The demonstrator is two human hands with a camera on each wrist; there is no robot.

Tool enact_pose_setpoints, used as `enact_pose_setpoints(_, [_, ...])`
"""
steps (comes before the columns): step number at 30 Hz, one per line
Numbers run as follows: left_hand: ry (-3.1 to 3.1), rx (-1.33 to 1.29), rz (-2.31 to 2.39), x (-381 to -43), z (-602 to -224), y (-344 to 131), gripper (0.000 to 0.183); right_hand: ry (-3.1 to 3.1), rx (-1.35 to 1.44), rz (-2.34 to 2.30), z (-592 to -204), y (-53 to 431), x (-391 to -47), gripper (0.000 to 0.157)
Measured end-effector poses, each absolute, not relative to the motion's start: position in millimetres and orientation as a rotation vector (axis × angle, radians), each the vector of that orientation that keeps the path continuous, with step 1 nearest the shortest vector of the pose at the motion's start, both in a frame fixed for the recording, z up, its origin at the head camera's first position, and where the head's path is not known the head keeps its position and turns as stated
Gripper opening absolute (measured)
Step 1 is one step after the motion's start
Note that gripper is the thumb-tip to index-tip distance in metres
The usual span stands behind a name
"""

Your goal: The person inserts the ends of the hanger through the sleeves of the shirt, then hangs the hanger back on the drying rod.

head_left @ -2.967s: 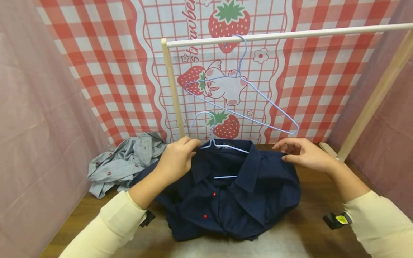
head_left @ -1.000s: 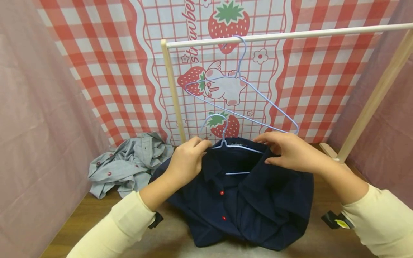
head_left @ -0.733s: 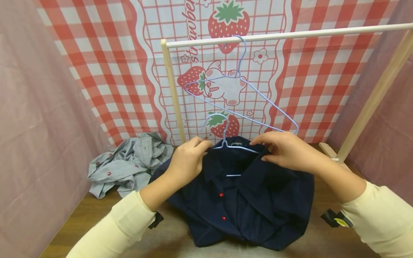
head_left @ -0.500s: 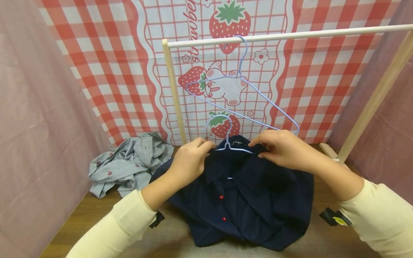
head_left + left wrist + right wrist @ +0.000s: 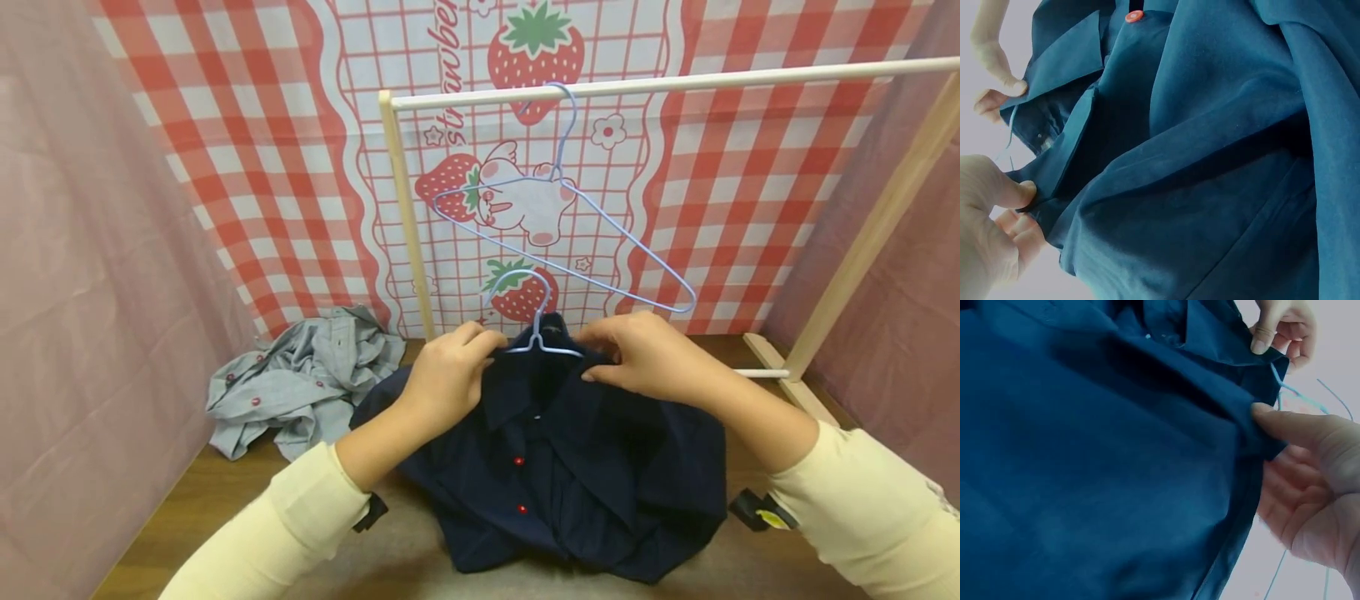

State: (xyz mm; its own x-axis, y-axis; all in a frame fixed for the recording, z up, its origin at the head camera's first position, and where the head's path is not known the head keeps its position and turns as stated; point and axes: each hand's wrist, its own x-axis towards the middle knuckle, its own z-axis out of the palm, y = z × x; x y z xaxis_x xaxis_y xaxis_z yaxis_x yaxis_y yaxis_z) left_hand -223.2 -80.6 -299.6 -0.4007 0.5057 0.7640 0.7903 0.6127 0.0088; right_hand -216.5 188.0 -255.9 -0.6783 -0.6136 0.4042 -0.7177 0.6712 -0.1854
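Observation:
A navy shirt (image 5: 652,475) with red buttons is draped over a light blue wire hanger (image 5: 548,292), whose hook rises out of the collar. My left hand (image 5: 450,379) pinches the collar's left side near the hanger's neck; in the left wrist view its thumb (image 5: 1021,192) presses on the cloth. Opposite it, my right hand (image 5: 648,354) pinches the collar's right side, thumb (image 5: 1272,422) on top in the right wrist view. Most of the hanger's shoulders and lower bar are hidden inside the shirt.
A second blue wire hanger (image 5: 630,237) hangs from the white rail (image 5: 675,83) of a wooden rack. Behind the left arm, a crumpled grey shirt (image 5: 300,387) lies on the wooden table (image 5: 172,508). A strawberry-print cloth (image 5: 285,167) covers the back, with pink curtains (image 5: 112,292) at the sides.
My right hand has moved left from the shirt's shoulder to its collar. The collar opening has narrowed and the hanger's lower bar is now mostly covered. Shirt and hook have shifted right.

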Motion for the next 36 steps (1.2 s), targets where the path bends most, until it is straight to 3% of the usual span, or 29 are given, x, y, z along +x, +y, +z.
enact_pose_setpoints(6, [-2.154, -1.000, -0.478, -222.4, -296.3, -82.9, 0.024, -2.579, 1.008, 0.357, -256.8, 188.1, -215.9, 0.022])
enact_pose_setpoints(21, [-2.343, -0.952, -0.407, -223.3, -286.5, -97.9, 0.028, -2.523, 1.036, 0.392, -254.8, 204.9, -215.0, 0.028])
enact_pose_setpoints(29, [-2.319, -0.926, -0.379, -224.8, -291.2, -103.5, 0.027, -2.579, 1.051, 0.531, -253.6, 221.6, -214.1, 0.042])
enact_pose_setpoints(36, [-2.284, -0.940, -0.392, -224.3, -291.5, -103.7, 0.026, -2.514, 1.112, 0.512, -256.9, 223.9, -215.3, 0.032])
